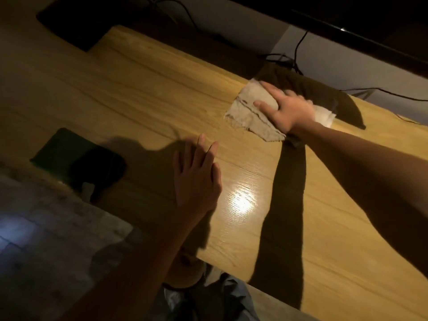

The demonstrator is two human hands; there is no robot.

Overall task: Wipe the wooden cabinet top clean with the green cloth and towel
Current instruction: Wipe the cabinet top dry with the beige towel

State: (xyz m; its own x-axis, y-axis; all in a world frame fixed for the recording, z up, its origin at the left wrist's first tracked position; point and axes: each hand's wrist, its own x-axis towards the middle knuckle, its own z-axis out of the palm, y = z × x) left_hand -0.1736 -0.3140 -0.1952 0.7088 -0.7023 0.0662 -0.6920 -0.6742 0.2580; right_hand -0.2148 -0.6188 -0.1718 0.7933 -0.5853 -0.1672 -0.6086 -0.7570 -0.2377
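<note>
Item: towel (249, 112), upper right of frame, flat on the wooden cabinet top (148, 89); your right hand (286, 108) presses it, fingers spread. Left hand (196, 174), centre, fingers straight and close together on wood. Green cloth (61, 151), left edge, unheld. Risk: towel's frayed edge bunching under uneven pressure, likely leaving streaks.

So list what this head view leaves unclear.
- Green cloth: near part lost in the person's shadow.
- Towel: middle covered by the right hand, whose far fingers are motion-blurred.
- Dark object at the cabinet top's far end: too dim to identify.
- Left hand: flat, contact underneath unseen.
</note>
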